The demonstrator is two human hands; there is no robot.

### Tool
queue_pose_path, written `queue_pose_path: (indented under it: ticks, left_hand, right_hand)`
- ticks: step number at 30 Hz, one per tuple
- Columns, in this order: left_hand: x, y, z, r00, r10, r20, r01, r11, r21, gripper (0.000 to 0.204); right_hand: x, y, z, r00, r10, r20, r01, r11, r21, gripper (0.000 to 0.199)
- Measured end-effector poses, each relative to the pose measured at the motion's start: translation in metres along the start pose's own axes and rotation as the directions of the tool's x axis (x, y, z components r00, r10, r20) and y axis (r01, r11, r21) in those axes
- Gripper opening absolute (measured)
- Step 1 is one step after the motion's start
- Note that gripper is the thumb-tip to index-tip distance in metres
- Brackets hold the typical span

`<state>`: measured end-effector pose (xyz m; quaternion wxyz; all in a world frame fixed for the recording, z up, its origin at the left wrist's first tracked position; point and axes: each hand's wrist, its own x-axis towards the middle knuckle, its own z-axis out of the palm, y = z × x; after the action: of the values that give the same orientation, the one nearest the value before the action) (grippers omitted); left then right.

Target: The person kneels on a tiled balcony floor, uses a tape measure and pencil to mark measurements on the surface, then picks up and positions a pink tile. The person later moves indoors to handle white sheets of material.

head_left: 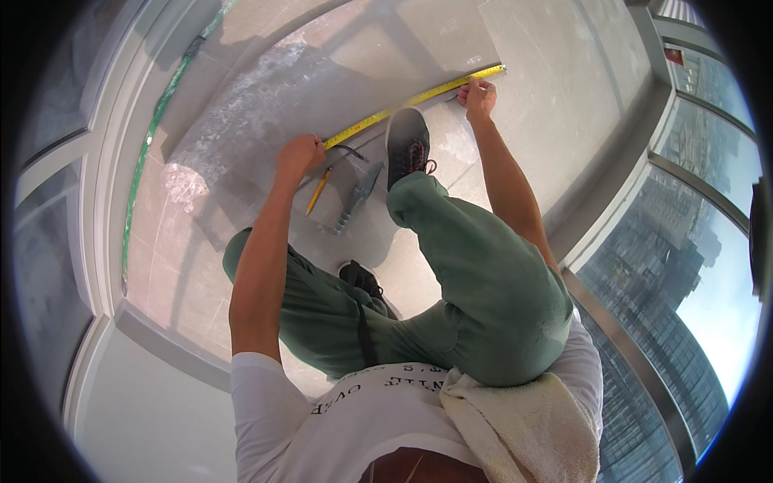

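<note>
I've got the yellow tape out across the floor, upper middle of the frame, running to upper right. My left hand is closed in a fist at its lower-left end; the case doesn't show, so can't tell if it's inside. My right hand has its grip nearly closed, fingertips pinching the tape's lower edge just short of the far tip.

Progress, my read: measuring is under way. Done: tape is pulled out and held at both ends, looks taut. Left, I'd judge: taking the reading, then marking it. I can make out no pencil line along the tape, though one could be too fine to see. The pencil lies loose on the floor below my left hand, the grey hand tool just right of it, neither held.

Direction: tape's long axis is diagonal, near hand at centre-left, free tip pointing to upper right, past my right hand. Scale side faces up at the camera. It passes right at the toe of the raised-knee leg's shoe; touching or not, can't tell.
</note>
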<state>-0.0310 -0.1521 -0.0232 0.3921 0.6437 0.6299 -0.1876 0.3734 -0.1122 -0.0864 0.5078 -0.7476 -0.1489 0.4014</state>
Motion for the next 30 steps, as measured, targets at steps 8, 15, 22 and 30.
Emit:
queue_pose_path:
  ticks: [8, 15, 22, 30]
  left_hand:
    - [-0.009, 0.020, -0.010, 0.998, 0.024, 0.053, -0.025, 0.999, 0.027, 0.032]
    - [-0.009, -0.001, 0.001, 0.990, 0.005, 0.140, -0.003, 1.000, -0.011, 0.032]
    - [-0.016, -0.026, 0.001, 0.979, -0.090, 0.181, 0.076, 0.993, 0.085, 0.041]
    - [-0.004, -0.024, -0.002, 0.982, -0.091, 0.164, 0.071, 0.990, 0.123, 0.044]
  right_hand:
    - [0.004, -0.006, -0.004, 0.998, 0.070, -0.005, -0.070, 0.997, -0.014, 0.033]
    - [0.013, 0.000, -0.003, 0.994, 0.096, 0.047, -0.087, 0.982, -0.167, 0.031]
    - [0.011, -0.010, -0.008, 0.996, 0.076, 0.042, -0.065, 0.973, -0.223, 0.032]
    - [-0.185, -0.298, 0.014, 0.436, -0.588, 0.681, 0.507, 0.786, 0.354, 0.030]
